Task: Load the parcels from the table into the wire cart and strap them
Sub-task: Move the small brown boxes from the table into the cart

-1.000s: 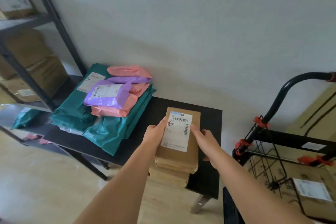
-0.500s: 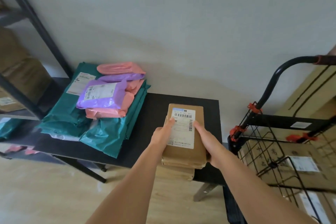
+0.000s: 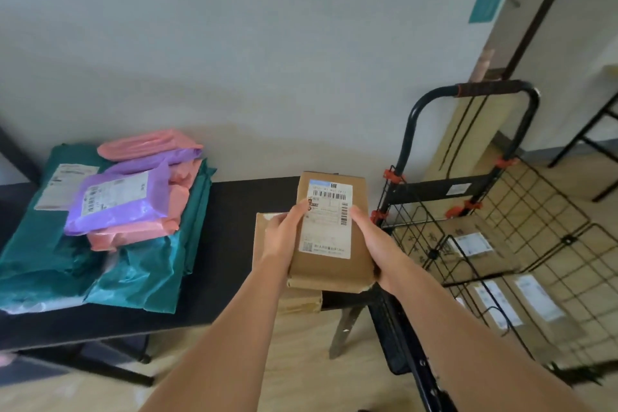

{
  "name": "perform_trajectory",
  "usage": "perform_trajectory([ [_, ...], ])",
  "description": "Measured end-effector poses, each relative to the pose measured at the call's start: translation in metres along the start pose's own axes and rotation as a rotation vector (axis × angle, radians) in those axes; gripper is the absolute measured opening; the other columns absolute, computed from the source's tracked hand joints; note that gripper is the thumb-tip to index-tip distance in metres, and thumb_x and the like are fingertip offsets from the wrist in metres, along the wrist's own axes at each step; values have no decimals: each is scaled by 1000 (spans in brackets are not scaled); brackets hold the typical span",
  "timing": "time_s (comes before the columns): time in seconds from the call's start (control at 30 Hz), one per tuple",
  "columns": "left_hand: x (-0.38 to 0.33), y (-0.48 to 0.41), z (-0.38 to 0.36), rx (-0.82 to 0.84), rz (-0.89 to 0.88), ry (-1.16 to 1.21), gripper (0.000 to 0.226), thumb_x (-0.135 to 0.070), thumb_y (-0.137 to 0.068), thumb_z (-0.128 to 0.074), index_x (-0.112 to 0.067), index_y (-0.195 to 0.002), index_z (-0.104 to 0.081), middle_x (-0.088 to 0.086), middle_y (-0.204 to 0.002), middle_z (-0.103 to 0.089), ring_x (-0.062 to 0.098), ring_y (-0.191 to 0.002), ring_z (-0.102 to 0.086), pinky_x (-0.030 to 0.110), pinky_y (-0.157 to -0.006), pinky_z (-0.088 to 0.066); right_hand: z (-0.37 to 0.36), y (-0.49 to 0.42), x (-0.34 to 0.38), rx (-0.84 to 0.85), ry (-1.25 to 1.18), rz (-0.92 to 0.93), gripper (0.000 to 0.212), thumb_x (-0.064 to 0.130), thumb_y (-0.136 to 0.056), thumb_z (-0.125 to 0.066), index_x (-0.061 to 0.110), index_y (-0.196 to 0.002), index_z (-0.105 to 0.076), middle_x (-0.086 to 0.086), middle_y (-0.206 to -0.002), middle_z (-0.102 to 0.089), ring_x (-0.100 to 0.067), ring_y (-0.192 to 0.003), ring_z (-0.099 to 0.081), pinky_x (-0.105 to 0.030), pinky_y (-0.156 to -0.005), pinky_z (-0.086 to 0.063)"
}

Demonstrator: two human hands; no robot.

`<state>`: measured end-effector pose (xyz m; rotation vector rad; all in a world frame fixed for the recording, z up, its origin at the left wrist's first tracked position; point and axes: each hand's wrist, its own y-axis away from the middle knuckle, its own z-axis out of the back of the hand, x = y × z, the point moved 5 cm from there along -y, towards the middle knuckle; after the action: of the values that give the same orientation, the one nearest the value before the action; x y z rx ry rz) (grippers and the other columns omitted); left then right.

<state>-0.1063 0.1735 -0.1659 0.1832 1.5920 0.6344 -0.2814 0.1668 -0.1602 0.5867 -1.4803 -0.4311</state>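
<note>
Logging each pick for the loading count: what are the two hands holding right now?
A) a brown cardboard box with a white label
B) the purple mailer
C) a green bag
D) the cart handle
A: the left hand and right hand grip the labelled box by its sides.

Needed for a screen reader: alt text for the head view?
The left hand and right hand hold a labelled box over the table, beside a wire cart holding boxes. Green, pink and purple mailers lie piled at left.

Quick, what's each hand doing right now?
Left hand: holding the cardboard box by its left side.
Right hand: holding the same box's right side.
</note>
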Motion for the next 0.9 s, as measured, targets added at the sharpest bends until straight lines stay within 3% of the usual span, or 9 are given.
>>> perform_trajectory([
  [0.1, -5, 6, -27, 55, -21, -16, 70, -71, -70, -62, -26, -124, -58, 1, -103, -72, 21, -95, -70, 44, -91, -54, 25, 12, 1, -68, -52, 17, 53, 70, -83, -54, 30, -117, -59, -3, -112, -69, -27, -106, -63, -52, -100, -46],
  [0.2, -7, 14, -53, 96, -19, 11, 60, -65, -78, -62, -25, -123, -57, 3, -105, -71, 22, -95, -70, 43, -89, -55, 53, 23, 2, -115, -86, 34, 45, 68, -86, -52, 31, -110, -59, -4, -111, -69, -27, -105, -64, -52, -101, -46],
  [0.33, -2, 23, -89, 158, -9, 55, 78, -71, -63, -66, -25, -126, -56, 3, -104, -73, 23, -93, -72, 45, -88, -56, 90, 35, -3, -144, -112, 71, 35, 64, -91, -49, 33, -103, -60, -3, -108, -70, -26, -102, -66, -49, -99, -49],
  [0.47, 6, 33, -134, 183, -5, 69, 64, -61, -79, -63, -22, -129, -54, 4, -107, -72, 23, -95, -71, 44, -87, -57, 135, 46, -13, -182, -142, 75, 39, 69, -86, -52, 35, -102, -62, -1, -110, -72, -26, -105, -66, -50, -101, -48],
  [0.6, 13, 47, -191, 206, -24, 88, 46, -52, -90, -60, -17, -120, -61, 6, -103, -74, 24, -92, -73, 46, -88, -57, 194, 55, -20, -194, -181, 69, 41, 64, -86, -57, 29, -105, -64, -4, -107, -72, -27, -104, -66, -51, -99, -49],
  [0.67, 18, 58, -223, 220, -25, 100, 47, -53, -87, -62, -17, -115, -64, 7, -101, -75, 26, -91, -73, 49, -91, -56, 227, 61, -23, -188, -184, 67, 42, 64, -85, -58, 27, -105, -63, -5, -107, -72, -27, -105, -65, -52, -99, -48],
  [0.8, 34, 75, -288, 244, 12, 114, 71, -67, -63, -68, -19, -115, -66, 7, -102, -75, 28, -92, -73, 51, -91, -55, 295, 68, -27, -219, -149, 67, 44, 65, -85, -57, 27, -106, -65, -3, -108, -72, -25, -106, -64, -50, -103, -45],
  [0.9, 43, 85, -329, 220, 0, 99, 47, -56, -85, -61, -17, -110, -70, 5, -98, -76, 26, -90, -74, 47, -91, -56, 337, 68, -33, -202, -118, 51, 51, 67, -81, -58, 26, -111, -64, -4, -108, -72, -25, -106, -64, -50, -101, -46],
])
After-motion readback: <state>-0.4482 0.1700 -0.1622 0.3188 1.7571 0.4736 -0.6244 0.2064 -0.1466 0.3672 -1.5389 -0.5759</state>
